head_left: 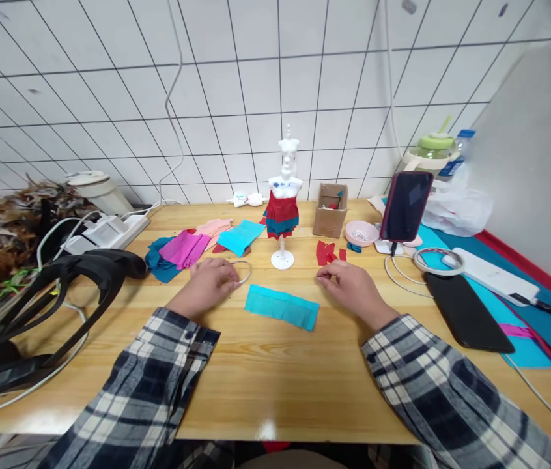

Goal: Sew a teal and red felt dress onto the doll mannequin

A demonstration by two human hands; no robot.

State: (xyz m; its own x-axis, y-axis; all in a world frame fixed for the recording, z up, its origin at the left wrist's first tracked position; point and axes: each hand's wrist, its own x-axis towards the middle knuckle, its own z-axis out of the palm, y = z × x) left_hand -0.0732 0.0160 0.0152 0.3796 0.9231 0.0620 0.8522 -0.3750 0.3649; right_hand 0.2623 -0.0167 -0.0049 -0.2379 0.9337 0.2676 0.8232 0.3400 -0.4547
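Note:
My left hand [208, 286] rests on the table with its fingers curled together. A thin pale loop of cord or elastic [250, 270] comes out at its fingertips. A turquoise crepe-like strip [282, 307] lies flat between my hands, touching neither. My right hand [351, 288] is to the right of the strip, fingers bent and pressed together; whatever they hold, if anything, is hidden. Just beyond its fingertips are small red scraps [327, 253]. Behind the strip stands a small white mannequin [285, 187] on a round base, dressed in a red and teal layered skirt [282, 215].
Magenta, teal and turquoise pieces [241, 237] lie at back left. Behind are a cardboard box [331, 210] and a pink bowl [362, 233]. A propped phone [406, 207], black slab [466, 312] and cables are on the right. A black headset-like frame [104, 293] occupies the left.

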